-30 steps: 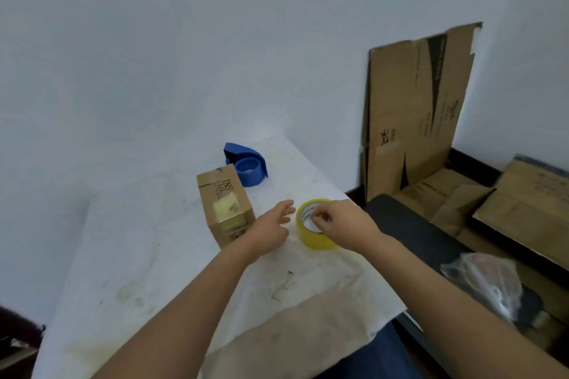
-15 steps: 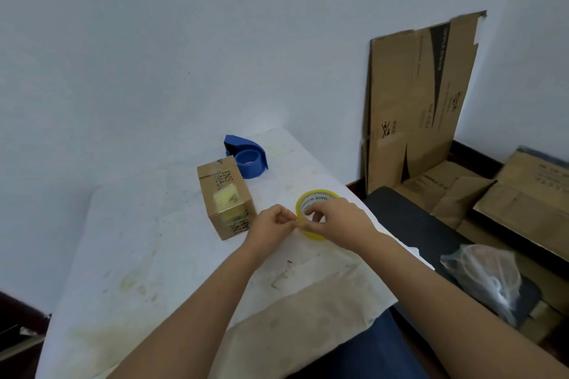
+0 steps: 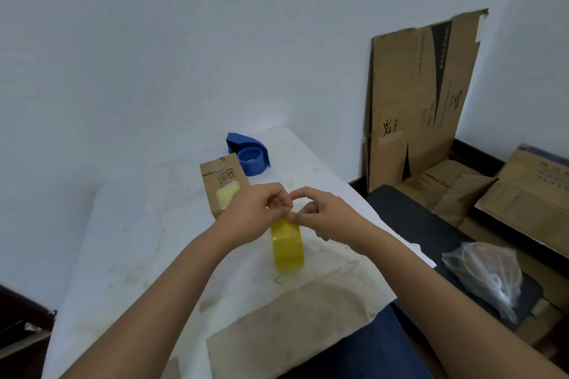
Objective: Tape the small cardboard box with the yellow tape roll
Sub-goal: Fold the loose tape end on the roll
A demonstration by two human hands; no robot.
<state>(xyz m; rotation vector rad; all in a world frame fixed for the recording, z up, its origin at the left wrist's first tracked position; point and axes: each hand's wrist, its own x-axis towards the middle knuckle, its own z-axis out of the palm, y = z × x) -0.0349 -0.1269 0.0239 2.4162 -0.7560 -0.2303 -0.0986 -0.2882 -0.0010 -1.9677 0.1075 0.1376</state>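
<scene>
The yellow tape roll (image 3: 288, 248) was standing up on its edge, see-through yellow, with its outer band facing you and the bottom either resting on the white counter (image 3: 129, 224) or just above it, hard to say which. Your left hand (image 3: 257, 214) had its fingers curled in tight, pinching at the top of the roll, and your right hand (image 3: 324, 214) was bunched the same way right beside it, thumb and fingertips pressed onto that same top spot. So both hands were closed on the roll, knuckles nearly touching each other. I couldn't tell if a loose tape end was actually between your fingers. The small cardboard box (image 3: 223, 186) sat just beyond your left hand, partly hidden behind it, with a yellowish patch on top. A blue tape dispenser (image 3: 249, 154) sat further back, past the box.
</scene>
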